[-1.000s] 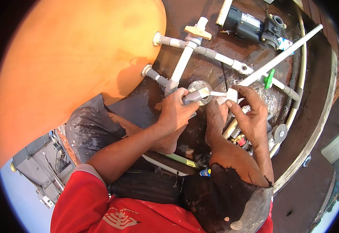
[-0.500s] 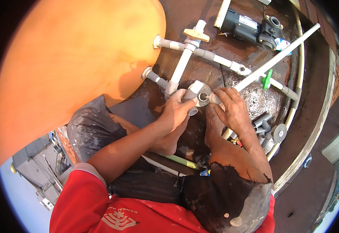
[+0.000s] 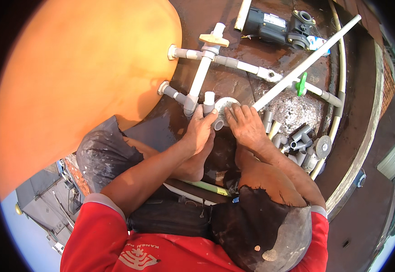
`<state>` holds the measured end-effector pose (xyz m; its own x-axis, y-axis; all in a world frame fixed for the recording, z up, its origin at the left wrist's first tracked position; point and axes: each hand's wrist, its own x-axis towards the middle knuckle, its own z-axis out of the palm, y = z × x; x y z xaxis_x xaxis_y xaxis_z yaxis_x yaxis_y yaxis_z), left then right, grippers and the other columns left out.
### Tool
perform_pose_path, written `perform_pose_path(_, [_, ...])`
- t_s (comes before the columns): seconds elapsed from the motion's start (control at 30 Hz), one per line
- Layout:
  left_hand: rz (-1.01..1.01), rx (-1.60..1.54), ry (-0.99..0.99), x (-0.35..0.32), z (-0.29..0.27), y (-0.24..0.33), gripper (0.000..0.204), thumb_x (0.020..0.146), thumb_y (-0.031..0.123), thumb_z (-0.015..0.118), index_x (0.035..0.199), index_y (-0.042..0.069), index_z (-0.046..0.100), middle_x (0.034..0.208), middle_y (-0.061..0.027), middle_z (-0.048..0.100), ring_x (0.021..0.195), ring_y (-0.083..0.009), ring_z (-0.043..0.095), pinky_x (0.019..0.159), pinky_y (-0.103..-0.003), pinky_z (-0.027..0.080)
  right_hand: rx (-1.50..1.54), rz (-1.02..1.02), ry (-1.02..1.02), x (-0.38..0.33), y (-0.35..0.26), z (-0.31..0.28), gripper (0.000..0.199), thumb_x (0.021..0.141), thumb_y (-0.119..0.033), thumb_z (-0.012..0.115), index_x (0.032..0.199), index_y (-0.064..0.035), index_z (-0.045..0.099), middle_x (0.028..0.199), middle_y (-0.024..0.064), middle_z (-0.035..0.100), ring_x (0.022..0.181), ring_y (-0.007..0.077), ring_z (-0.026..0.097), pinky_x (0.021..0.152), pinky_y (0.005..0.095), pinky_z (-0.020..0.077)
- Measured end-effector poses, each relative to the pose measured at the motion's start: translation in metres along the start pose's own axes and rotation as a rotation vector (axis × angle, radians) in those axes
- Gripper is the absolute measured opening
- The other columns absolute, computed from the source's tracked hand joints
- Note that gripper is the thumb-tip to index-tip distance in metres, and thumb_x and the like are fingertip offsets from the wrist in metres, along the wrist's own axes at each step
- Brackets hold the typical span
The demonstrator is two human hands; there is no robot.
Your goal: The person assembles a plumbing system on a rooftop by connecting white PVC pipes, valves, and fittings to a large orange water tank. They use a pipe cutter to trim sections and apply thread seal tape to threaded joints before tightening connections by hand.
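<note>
My left hand (image 3: pixel 197 131) is closed round a grey pipe tee (image 3: pixel 209 109). A white pipe stub (image 3: pixel 209 96) stands up from it, and an open round end (image 3: pixel 219 124) shows below my fingertips. Just right of the tee lies a pale round disc-shaped thing (image 3: pixel 224 102), partly covered by my right hand (image 3: pixel 246 126). The fingers of that hand are bent together over its near side, and what they grip is hidden. Both hands work low between my bare feet, close to the pipe elbow (image 3: pixel 190 104) left of them.
A large orange tank (image 3: pixel 89 68) fills the left side. White and grey piping with a beige-handled valve (image 3: pixel 214 40) and a green-handled valve (image 3: pixel 301 84) runs ahead. A long white pipe (image 3: pixel 308 61) slants across. Beyond sits a black pump (image 3: pixel 270 26); loose grey fittings (image 3: pixel 301 138) and a grinder disc (image 3: pixel 323 146) lie right.
My right hand has moved from holding a small pale cylindrical piece beside the disc to covering the disc's near part. My left hand keeps the tee, now tilted more upright. The view has shifted slightly.
</note>
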<state>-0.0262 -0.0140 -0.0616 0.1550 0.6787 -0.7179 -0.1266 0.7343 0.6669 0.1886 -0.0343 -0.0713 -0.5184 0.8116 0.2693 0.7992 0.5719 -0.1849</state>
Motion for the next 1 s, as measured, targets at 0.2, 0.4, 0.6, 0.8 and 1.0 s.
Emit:
perform_pose_path(0.2, [-0.027,-0.037,0.025,0.003,0.0,0.002,0.021,0.116,0.02,0.063,0.134,0.011,0.058,0.119,-0.0023,0.063,0.104,-0.012,0.062,0.086,-0.035,0.055,-0.027,-0.021,-0.277,0.028,0.001,0.008,0.021,0.094,-0.018,0.069,0.107,-0.0026,0.077,0.103,0.012,0.074,0.101,0.0256,0.07,0.093,0.0409,0.0453])
perform_pose_path(0.4, [0.061,0.296,-0.014,-0.038,-0.001,-0.005,0.032,0.118,0.024,0.06,0.141,0.002,0.059,0.132,-0.0039,0.066,0.123,-0.0122,0.061,0.109,-0.032,0.048,0.138,-0.083,-0.19,-0.017,-0.01,0.023,0.023,0.092,-0.019,0.071,0.109,-0.0037,0.076,0.095,0.0082,0.069,0.094,0.0254,0.069,0.089,0.0426,0.0464])
perform_pose_path(0.6, [-0.004,0.362,-0.212,-0.062,0.017,-0.011,0.035,0.118,0.027,0.06,0.144,0.003,0.058,0.135,-0.0041,0.065,0.127,-0.012,0.058,0.112,-0.032,0.046,0.312,0.069,-0.043,-0.079,0.0,0.002,0.04,0.083,-0.022,0.086,0.121,-0.009,0.078,0.103,0.0099,0.07,0.11,0.0365,0.07,0.112,0.0557,0.0513])
perform_pose_path(0.8, [0.123,0.599,-0.244,-0.049,0.018,-0.024,0.036,0.118,0.027,0.061,0.145,0.002,0.057,0.138,-0.0056,0.065,0.128,-0.0134,0.058,0.113,-0.033,0.046,0.284,0.1,-0.12,-0.102,0.007,-0.001,0.047,0.095,-0.022,0.076,0.141,-0.0155,0.075,0.133,0.0198,0.066,0.134,0.0463,0.064,0.125,0.0546,0.0463])
perform_pose_path(1.0, [0.139,0.524,-0.305,-0.046,0.018,-0.026,0.04,0.116,0.027,0.063,0.145,0.0,0.056,0.138,-0.0078,0.065,0.127,-0.0151,0.059,0.113,-0.034,0.046,0.304,0.038,-0.228,-0.093,0.01,-0.005,0.042,0.101,-0.021,0.064,0.141,-0.0183,0.076,0.142,0.0227,0.062,0.145,0.0513,0.058,0.127,0.0592,0.0438])
